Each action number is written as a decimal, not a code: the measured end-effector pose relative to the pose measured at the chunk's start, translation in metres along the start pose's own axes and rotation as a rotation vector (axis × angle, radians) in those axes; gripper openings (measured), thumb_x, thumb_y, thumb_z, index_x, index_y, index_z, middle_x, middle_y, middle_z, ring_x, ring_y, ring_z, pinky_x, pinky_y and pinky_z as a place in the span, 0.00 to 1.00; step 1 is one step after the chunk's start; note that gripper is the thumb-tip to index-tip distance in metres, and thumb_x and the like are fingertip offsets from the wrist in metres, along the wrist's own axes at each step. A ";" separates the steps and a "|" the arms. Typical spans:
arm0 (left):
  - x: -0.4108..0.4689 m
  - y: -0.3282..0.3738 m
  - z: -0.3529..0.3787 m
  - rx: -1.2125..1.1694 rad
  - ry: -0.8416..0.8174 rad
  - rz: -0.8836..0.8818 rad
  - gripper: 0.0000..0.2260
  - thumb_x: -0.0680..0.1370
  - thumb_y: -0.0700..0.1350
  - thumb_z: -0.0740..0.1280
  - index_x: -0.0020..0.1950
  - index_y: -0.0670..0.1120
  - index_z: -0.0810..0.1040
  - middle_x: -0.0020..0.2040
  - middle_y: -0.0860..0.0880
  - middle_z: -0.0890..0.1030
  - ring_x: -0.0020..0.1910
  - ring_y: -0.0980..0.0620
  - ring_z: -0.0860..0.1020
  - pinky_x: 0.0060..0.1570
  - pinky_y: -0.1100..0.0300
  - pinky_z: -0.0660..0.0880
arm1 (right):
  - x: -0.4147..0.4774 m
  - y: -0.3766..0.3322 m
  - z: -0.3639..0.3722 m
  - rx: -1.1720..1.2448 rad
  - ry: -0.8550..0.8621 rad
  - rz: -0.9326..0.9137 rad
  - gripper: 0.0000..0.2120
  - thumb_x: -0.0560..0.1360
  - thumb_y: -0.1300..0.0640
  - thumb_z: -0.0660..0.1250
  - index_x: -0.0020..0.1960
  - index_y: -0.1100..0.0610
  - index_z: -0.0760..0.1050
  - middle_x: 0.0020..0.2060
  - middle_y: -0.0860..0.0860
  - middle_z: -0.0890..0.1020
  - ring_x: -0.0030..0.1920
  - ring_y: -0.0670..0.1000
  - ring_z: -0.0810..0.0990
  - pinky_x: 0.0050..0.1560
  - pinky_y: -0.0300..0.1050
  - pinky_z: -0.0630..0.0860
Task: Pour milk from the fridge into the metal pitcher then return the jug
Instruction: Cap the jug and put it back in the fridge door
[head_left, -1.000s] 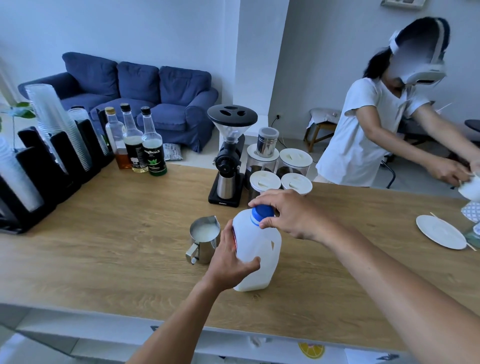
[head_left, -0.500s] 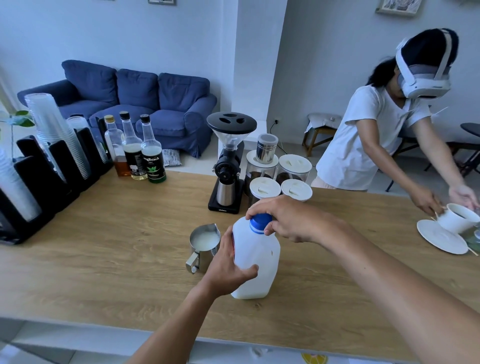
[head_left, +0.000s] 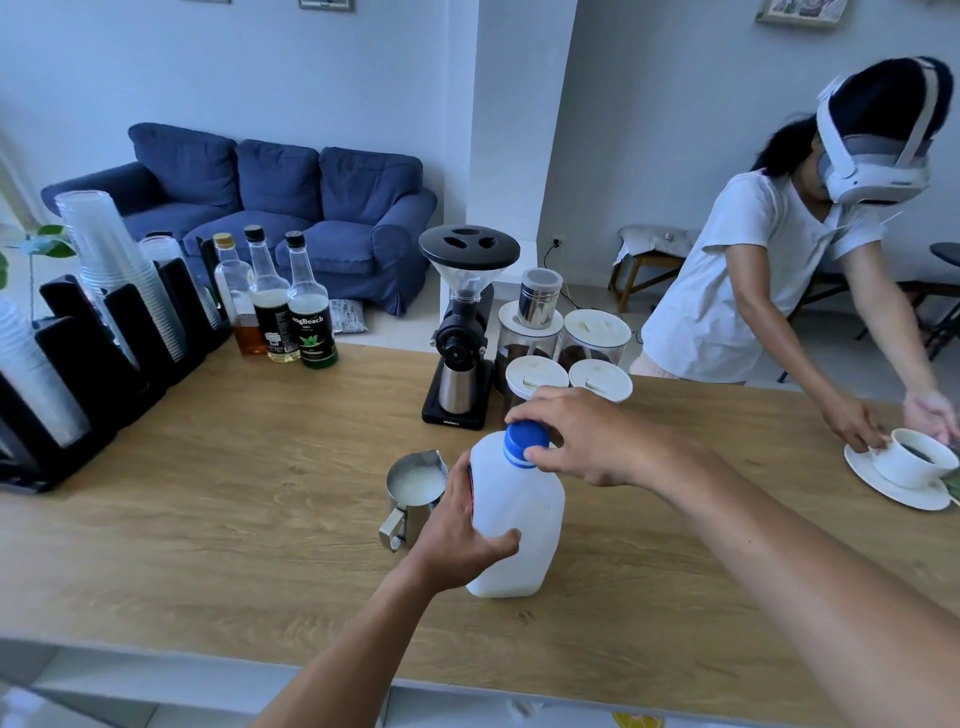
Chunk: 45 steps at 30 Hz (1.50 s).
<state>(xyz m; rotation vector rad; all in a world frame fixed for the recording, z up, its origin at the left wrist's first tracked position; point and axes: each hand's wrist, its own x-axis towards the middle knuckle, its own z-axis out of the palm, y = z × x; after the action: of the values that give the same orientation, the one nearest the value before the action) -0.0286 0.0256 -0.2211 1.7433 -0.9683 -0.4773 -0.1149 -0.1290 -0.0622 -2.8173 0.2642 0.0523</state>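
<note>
Upright, jug (head_left: 519, 525) sits gripped between left hand (head_left: 457, 535) and right hand (head_left: 587, 441).

Head-worn camera looks forward and down, close over the wooden counter (head_left: 218, 499).

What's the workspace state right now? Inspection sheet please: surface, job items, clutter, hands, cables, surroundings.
Surface: wooden counter, no spills seen.
Job's things: milk jug upright on the counter, blue cap on; metal pitcher just left of it, milk inside.
Clutter: coffee grinder, lidded jars, three syrup bottles, cup stacks in black holders.
Hands: left hand grips the jug's body; right hand has its fingers on the cap.
Cables: one cord from a wall socket behind the grinder.
Surroundings: blue sofa; second person in a headset handling a cup on a saucer.
</note>
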 end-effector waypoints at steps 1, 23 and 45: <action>0.000 0.001 0.000 0.005 0.002 0.001 0.41 0.68 0.49 0.75 0.72 0.69 0.55 0.69 0.62 0.67 0.69 0.60 0.69 0.64 0.59 0.72 | 0.001 0.000 -0.002 0.010 -0.026 -0.022 0.20 0.73 0.55 0.67 0.64 0.44 0.74 0.56 0.41 0.74 0.47 0.37 0.72 0.47 0.37 0.69; -0.001 0.003 0.000 0.027 0.035 -0.002 0.41 0.67 0.50 0.75 0.70 0.71 0.54 0.70 0.61 0.67 0.71 0.59 0.67 0.69 0.51 0.70 | 0.015 -0.001 -0.005 0.005 0.011 0.107 0.27 0.69 0.26 0.53 0.52 0.45 0.76 0.44 0.43 0.76 0.44 0.45 0.75 0.46 0.49 0.74; 0.001 -0.005 0.007 0.077 0.077 0.030 0.42 0.66 0.52 0.74 0.75 0.63 0.56 0.67 0.64 0.66 0.66 0.59 0.70 0.61 0.51 0.76 | 0.011 0.004 0.001 -0.066 -0.049 0.074 0.23 0.73 0.40 0.68 0.63 0.49 0.74 0.50 0.43 0.74 0.47 0.47 0.75 0.49 0.48 0.74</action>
<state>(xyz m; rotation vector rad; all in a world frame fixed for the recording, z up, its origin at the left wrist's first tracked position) -0.0307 0.0217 -0.2285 1.8001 -0.9677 -0.3555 -0.1052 -0.1339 -0.0653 -2.8660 0.3613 0.1488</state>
